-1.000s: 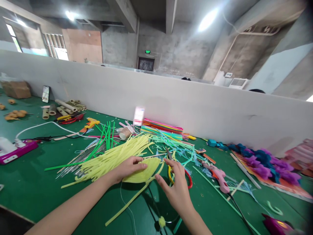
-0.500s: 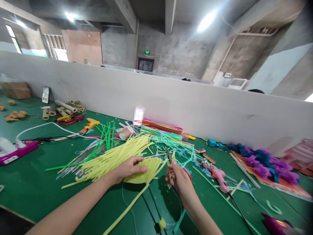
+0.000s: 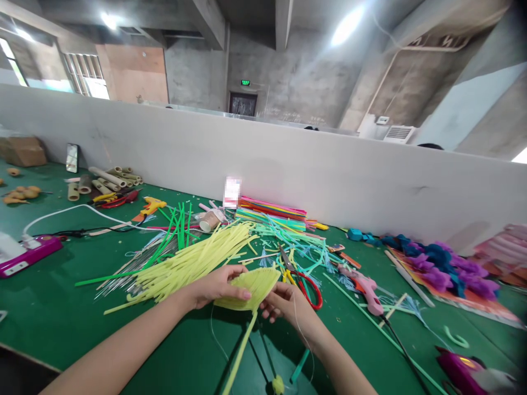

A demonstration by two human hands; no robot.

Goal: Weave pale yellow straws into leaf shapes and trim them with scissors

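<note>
In the foreground, a yellow strip [image 3: 242, 349] runs up to a leaf-shaped yellow piece [image 3: 259, 285] over a green table [image 3: 173, 362]; the person's left hand [image 3: 220, 285] pinches the piece between thumb and fingers, while the right hand [image 3: 291, 307], fingers half curled, meets its right edge, grip hidden. Just beyond lie red-and-yellow-handled scissors [image 3: 293, 270] and heaped yellow strips [image 3: 197, 255], before a pale partition [image 3: 288, 164]
</note>
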